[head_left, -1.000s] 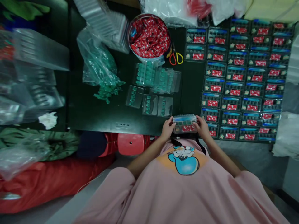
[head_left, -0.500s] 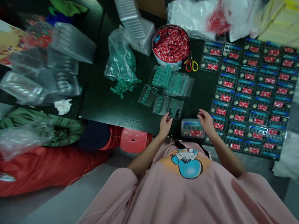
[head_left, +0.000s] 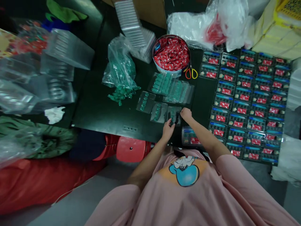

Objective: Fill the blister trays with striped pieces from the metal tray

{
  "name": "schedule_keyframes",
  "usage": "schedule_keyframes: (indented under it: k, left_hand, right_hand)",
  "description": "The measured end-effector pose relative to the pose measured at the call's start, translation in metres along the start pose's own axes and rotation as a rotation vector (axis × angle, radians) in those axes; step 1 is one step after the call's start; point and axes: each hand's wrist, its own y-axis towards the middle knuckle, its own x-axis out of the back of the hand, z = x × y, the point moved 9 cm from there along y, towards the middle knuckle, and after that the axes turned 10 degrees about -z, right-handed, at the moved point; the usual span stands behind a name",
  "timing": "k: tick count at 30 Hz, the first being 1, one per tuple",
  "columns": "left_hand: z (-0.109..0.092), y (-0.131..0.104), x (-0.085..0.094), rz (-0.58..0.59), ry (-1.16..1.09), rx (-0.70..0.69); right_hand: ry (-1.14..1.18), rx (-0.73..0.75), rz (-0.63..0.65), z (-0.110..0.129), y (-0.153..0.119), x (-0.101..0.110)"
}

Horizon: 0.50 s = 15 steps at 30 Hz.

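Observation:
A clear plastic tray [head_left: 178, 120] with a row of green pieces lies flat on the dark table between my hands. My left hand [head_left: 167, 129] pinches its lower left edge. At its upper right edge is my right hand [head_left: 186, 115], fingers curled closed against the tray's rim. Two similar trays with green pieces, the nearer tray [head_left: 159, 113] and the farther tray [head_left: 145, 102], lie to the left. Beyond them are overlapping stacks of filled trays [head_left: 162, 84]. Under my right forearm, partly hidden, sits a packed tray [head_left: 188, 138] with a red printed packet inside.
Many packed trays [head_left: 242, 97] stand in rows at the right. A round tin [head_left: 180, 73] of red packets has scissors [head_left: 191, 73] beside it. Left of it are a bag of green pieces [head_left: 121, 62] and stacked clear trays [head_left: 131, 23]. A red stool [head_left: 131, 149] is below the table edge.
My right hand has moved left from above the packed tray to the right edge of the clear tray, and its fingers have closed. My left hand stays at the tray's lower left edge.

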Motion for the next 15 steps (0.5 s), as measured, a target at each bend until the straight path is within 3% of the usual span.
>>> schedule_keyframes:
  k: [7,11,15]
  left_hand:
    - [-0.018,-0.006,0.001,0.054,-0.193,0.149]
    - [-0.046,-0.018,0.012,0.126,-0.331,0.288]
    - [-0.087,-0.026,0.027,0.15,-0.54,0.352]
  right_hand:
    - [0.418,0.064,-0.04,0.006,-0.024,0.027]
    - [0.634,0.325,-0.152,0.021,-0.058,0.069]
    - [0.539,0.682,-0.362,0.033,-0.105,0.114]
